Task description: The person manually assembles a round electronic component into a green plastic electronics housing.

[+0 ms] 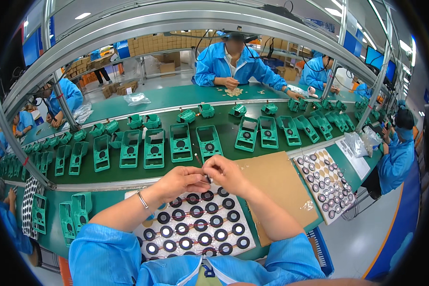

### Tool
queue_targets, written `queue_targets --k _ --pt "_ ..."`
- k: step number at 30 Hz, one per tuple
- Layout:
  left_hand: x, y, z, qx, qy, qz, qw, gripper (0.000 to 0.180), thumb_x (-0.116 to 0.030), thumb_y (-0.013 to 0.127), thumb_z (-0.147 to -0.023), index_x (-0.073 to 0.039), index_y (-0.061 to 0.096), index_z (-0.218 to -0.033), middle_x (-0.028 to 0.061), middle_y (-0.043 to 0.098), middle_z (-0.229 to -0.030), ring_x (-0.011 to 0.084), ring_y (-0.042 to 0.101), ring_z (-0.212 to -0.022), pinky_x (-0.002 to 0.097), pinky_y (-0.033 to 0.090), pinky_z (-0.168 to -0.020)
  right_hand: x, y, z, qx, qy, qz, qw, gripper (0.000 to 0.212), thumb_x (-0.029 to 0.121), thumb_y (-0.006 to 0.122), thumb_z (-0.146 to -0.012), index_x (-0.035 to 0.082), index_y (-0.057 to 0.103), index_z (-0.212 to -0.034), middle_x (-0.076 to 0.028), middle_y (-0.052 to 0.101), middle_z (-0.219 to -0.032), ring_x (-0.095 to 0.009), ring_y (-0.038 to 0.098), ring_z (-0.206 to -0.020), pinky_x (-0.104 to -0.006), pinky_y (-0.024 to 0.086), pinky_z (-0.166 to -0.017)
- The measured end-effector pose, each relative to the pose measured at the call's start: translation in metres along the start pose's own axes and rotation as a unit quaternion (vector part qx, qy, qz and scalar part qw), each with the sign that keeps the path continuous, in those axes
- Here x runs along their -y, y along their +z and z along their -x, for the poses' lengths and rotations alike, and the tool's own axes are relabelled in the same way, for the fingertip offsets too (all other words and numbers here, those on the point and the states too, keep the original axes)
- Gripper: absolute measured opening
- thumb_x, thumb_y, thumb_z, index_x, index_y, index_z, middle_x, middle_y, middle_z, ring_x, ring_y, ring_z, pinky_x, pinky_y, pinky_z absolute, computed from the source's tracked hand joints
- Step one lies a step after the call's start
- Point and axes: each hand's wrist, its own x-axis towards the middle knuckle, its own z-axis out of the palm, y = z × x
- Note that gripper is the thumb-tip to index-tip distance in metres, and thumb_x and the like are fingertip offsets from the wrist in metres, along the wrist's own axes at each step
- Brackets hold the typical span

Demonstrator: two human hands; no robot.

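My left hand (182, 182) and my right hand (225, 173) meet above a white tray (247, 215), with the fingers of both pinched together. Between them is a small round speaker (208, 179), mostly hidden by the fingers. A thin wire end sticks up beside the right fingertips. Below, the tray holds rows of black ring-shaped speakers (200, 225) with pale centres and red wires. Just beyond my hands, a green plastic housing (208, 141) stands on the belt in a row of similar ones.
A brown cardboard sheet (276, 190) lies right of the tray, and beyond it a board of round parts (325, 183). Green housings (75, 214) stand at the left. A metal frame (200, 14) spans overhead. Co-workers in blue (233, 62) sit across the belt.
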Motion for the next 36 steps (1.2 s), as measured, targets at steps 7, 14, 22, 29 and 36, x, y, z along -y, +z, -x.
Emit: queue_targets --k 7,14,22,29,36 --pt "-0.013 0.014 0.018 0.004 0.069 0.117 0.991 0.03 -0.007 0.044 -0.091 0.009 0.046 -0.116 0.0165 0.056 -0.107 0.0231 0.059 -0.097 0.0314 0.049 -0.089 0.026 -0.006 0.012 0.043 -0.097 0.054 0.993 0.032 0.01 0.062 -0.079 0.011 0.056 -0.11 -0.01 0.048 -0.106 -0.025 0.049 -0.097 -0.0315 0.047 -0.074" --pt "-0.022 0.026 0.03 -0.044 0.089 0.129 0.987 0.019 -0.003 0.049 -0.088 0.006 0.056 -0.103 0.013 0.059 -0.1 0.0189 0.06 -0.093 0.029 0.051 -0.083 0.034 -0.005 0.015 -0.007 -0.216 0.129 0.968 0.038 0.011 0.067 -0.073 0.009 0.055 -0.109 -0.011 0.052 -0.109 -0.029 0.049 -0.1 -0.0356 0.044 -0.082" --pt "-0.017 0.012 0.033 -0.108 0.062 -0.024 0.992 0.014 -0.007 0.06 -0.082 0.002 0.062 -0.091 0.0089 0.064 -0.085 0.013 0.059 -0.084 0.0241 0.047 -0.073 0.044 -0.004 0.016 -0.024 -0.244 0.202 0.948 0.042 0.008 0.071 -0.067 0.004 0.055 -0.105 -0.009 0.056 -0.102 -0.028 0.051 -0.091 -0.0353 0.045 -0.077" --pt "-0.017 0.014 0.035 -0.113 0.066 -0.048 0.99 0.011 -0.007 0.062 -0.079 0.0 0.064 -0.087 0.0055 0.064 -0.083 0.0091 0.054 -0.075 0.0223 0.042 -0.072 0.04 -0.004 0.016 0.008 -0.186 0.091 0.978 0.036 0.003 0.069 -0.07 0.002 0.056 -0.104 -0.01 0.056 -0.101 -0.024 0.056 -0.091 -0.0322 0.048 -0.079" --pt "-0.02 0.014 0.041 -0.113 0.063 -0.072 0.989 0.012 -0.011 0.065 -0.079 -0.002 0.064 -0.087 0.0046 0.064 -0.083 0.0081 0.054 -0.075 0.0223 0.041 -0.069 0.029 0.003 0.014 0.095 0.009 -0.196 0.976 0.031 0.005 0.066 -0.074 0.003 0.055 -0.103 -0.01 0.056 -0.098 -0.021 0.058 -0.088 -0.0316 0.048 -0.078"
